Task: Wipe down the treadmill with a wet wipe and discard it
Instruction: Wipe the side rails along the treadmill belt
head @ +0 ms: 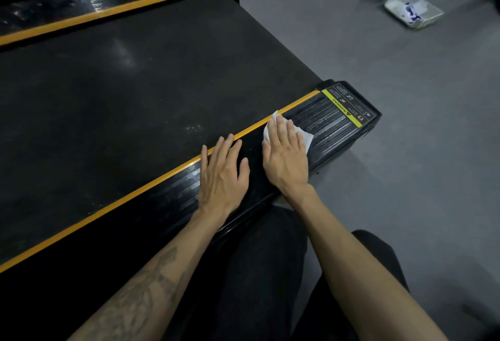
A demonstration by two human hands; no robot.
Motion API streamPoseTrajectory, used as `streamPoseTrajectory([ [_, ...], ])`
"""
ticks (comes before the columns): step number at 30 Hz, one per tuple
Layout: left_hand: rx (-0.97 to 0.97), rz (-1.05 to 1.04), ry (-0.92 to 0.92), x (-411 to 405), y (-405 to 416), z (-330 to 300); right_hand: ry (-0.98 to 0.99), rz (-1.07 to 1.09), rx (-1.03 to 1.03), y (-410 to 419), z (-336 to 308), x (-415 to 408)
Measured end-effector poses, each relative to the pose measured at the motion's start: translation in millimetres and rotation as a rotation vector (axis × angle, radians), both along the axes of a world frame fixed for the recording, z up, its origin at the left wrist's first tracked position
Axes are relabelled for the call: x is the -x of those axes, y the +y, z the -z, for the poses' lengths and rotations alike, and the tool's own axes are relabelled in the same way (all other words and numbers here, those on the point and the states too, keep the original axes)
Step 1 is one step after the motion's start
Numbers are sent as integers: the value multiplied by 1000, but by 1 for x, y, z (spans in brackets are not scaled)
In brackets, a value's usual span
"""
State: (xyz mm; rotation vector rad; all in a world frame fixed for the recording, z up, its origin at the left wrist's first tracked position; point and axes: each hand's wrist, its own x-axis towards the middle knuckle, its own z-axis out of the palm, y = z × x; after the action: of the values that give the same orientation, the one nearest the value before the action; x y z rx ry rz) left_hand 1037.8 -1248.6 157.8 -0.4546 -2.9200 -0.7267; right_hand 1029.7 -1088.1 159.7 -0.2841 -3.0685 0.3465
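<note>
Both palms laid flat: right hand (pixel 285 155) spread, pressing wet wipe (pixel 304 137) onto treadmill (pixel 327 121) near side rail, probably scrubbing; left hand (pixel 221 175) spread beside, probably bracing.

- This looks like a gym or fitness room.
- A treadmill (pixel 135 83) fills the frame from 9 to 12 o'clock, with a wide black running belt.
- Its ribbed black side rail (pixel 319 124) is edged with an orange stripe and carries a yellow warning sticker (pixel 342 109) at about 2 o'clock.
- A second orange-striped rail (pixel 102 13) runs along the far side at 11 o'clock, with orange lettering above it that is too dim to read surely.
- The floor (pixel 405 124) from 1 to 4 o'clock is plain grey sheet flooring, the hard-wearing kind common in exercise halls.
- On it at 1 o'clock stands a white tray (pixel 414 9) with a blurred white and blue thing inside, perhaps a pack of wipes.
</note>
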Motion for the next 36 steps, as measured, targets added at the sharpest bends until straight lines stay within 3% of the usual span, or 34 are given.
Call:
streamPoseTrajectory([
  [14, 119, -7, 71, 1, 1, 3, -118, -152, -6, 18, -3, 8],
  [26, 112, -86, 46, -2, 10, -6, -80, -123, -15, 11, -4, 0],
  [31, 193, 69, 63, -2, 5, -4, -84, -129, -19, 14, 0, 2],
  [36, 161, 35, 71, 1, 8, -5, -79, -136, -21, 15, 1, 2],
])
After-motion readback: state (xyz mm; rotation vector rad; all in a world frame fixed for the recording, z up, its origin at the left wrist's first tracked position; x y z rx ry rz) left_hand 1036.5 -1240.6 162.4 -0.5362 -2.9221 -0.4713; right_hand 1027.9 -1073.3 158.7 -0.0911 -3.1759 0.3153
